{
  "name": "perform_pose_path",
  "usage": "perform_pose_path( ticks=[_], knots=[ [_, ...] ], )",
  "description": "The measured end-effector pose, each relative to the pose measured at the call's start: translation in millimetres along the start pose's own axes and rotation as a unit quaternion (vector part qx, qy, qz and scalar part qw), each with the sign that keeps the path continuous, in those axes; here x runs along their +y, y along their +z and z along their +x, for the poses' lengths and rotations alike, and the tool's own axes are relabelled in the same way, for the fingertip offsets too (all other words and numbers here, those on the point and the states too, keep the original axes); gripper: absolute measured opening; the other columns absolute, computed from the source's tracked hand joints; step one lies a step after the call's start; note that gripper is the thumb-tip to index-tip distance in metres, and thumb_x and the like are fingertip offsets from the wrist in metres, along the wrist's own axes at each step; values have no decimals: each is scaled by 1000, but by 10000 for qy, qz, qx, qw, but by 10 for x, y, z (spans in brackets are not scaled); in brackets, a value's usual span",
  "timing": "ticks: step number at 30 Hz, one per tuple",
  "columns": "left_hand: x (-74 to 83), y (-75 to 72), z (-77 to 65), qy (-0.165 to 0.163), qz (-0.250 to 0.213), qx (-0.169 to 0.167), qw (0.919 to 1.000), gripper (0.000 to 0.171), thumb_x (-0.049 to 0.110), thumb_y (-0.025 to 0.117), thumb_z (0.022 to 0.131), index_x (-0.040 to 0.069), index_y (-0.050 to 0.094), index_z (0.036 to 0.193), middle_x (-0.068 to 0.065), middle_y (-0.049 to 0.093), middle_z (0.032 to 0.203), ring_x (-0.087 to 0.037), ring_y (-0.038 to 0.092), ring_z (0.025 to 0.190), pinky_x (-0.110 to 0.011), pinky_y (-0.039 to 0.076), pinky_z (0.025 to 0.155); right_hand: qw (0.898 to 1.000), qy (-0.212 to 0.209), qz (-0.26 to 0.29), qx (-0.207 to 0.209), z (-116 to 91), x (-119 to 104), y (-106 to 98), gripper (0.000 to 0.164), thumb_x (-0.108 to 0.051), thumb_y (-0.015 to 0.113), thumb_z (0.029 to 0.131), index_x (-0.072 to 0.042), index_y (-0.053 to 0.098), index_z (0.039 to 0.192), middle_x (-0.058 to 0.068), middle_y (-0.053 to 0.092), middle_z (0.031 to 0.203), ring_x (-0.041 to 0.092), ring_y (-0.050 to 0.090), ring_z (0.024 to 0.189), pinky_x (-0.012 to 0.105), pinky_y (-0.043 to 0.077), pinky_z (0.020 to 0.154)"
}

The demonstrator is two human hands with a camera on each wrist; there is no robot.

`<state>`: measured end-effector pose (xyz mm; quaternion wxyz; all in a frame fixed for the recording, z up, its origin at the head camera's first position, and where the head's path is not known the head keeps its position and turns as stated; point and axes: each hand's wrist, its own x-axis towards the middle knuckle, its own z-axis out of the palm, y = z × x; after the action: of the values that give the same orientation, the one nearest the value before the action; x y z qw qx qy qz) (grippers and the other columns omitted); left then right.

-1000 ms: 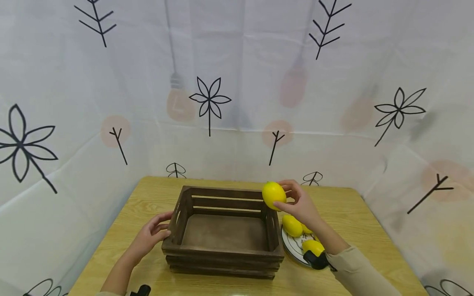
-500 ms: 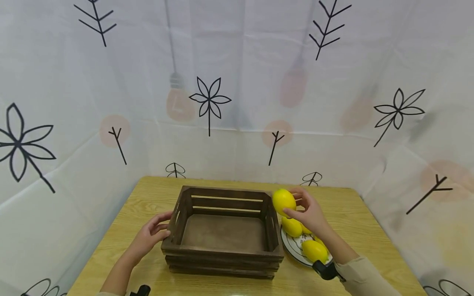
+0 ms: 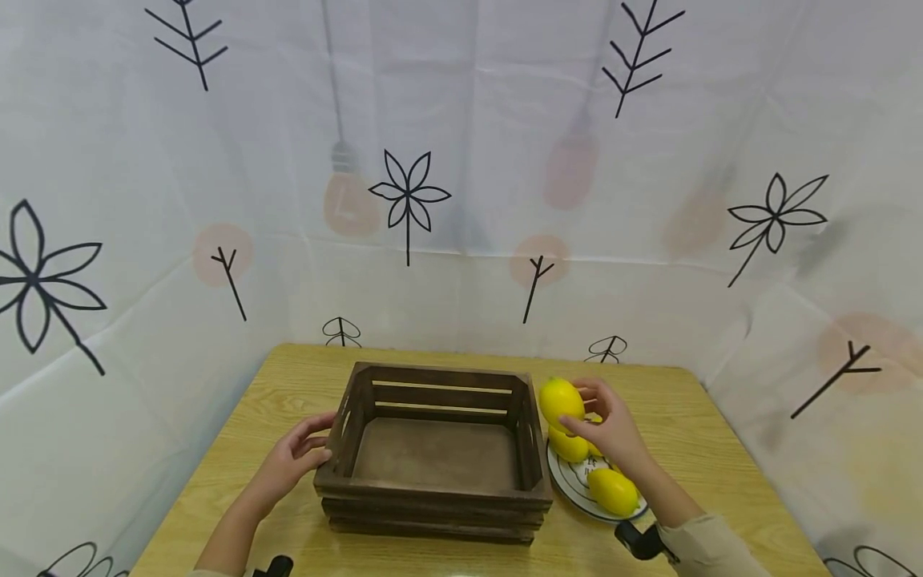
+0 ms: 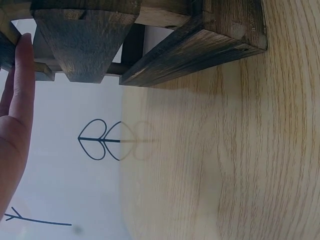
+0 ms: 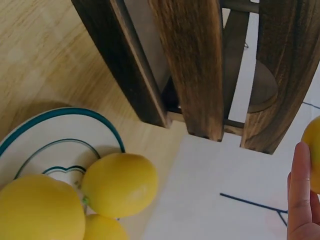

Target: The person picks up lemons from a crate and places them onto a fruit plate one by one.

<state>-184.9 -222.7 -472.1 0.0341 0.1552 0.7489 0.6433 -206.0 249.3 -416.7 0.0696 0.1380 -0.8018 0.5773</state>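
Note:
My right hand (image 3: 611, 426) pinches a yellow lemon (image 3: 562, 402) between thumb and fingers, raised just over the plate's far side. In the right wrist view only a strip of this lemon (image 5: 314, 150) shows at the right edge. A dark brown slatted wooden crate (image 3: 433, 506) stands in the middle of the table, its visible floor bare. Against the crate's left side rests my left hand (image 3: 292, 458), fingers extended; the left wrist view shows a straight finger (image 4: 23, 80) touching a slat. The white plate (image 5: 62, 113) with a green rim carries several lemons (image 5: 120, 185).
The plate sits close to the crate's right side on a light wood table (image 3: 692, 449). A white cloth (image 3: 461, 208) printed with plants and bulbs hangs behind the table and along both sides. Each wrist wears a black device (image 3: 638, 541).
My right hand has carried the lemon right and downward, from over the crate's far right corner to above the plate. The left hand and crate have stayed put.

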Motion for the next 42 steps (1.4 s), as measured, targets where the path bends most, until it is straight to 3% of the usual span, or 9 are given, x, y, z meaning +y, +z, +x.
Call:
perform_pose_path(
  ticks=[8,20,27,33,42],
  knots=[
    [2,2,-3,-112,-7,-5,9999,54,9,58,92,-4,33,139,-24,32,141,-4,51,108,-23,47,84,9996,221,-72,165,-46,244,-10,54,-3,72,80,1,45,127,22,50,109,20,57,82,34,55,60],
    [15,-6,2,-38,3,-17,10000,53,8,56,93,-5,33,139,-25,32,140,-6,51,108,-23,47,84,9958,541,-530,523,-172,392,18,55,-11,76,78,-2,48,125,20,51,111,27,54,88,34,55,62],
    [19,-6,0,-35,-26,-42,10000,53,8,56,93,-6,32,139,-26,32,140,-7,51,108,-23,47,83,9878,639,-1226,712,-240,552,47,54,-15,78,76,-7,52,122,17,54,110,30,54,92,29,51,64],
    [18,-2,-9,-19,-16,-27,10000,53,8,56,93,-6,33,138,-26,32,139,-5,51,107,-23,47,83,9816,942,-1491,727,-320,677,86,54,-16,80,73,-9,54,120,15,55,107,28,56,90,29,49,64],
    [6,0,-5,89,-33,-50,9999,52,6,55,93,-7,33,138,-27,32,139,-6,52,108,-23,48,83,9751,1002,-1841,721,-411,748,132,54,-14,81,71,-5,57,118,19,58,106,27,58,85,30,49,61]
  ],
)
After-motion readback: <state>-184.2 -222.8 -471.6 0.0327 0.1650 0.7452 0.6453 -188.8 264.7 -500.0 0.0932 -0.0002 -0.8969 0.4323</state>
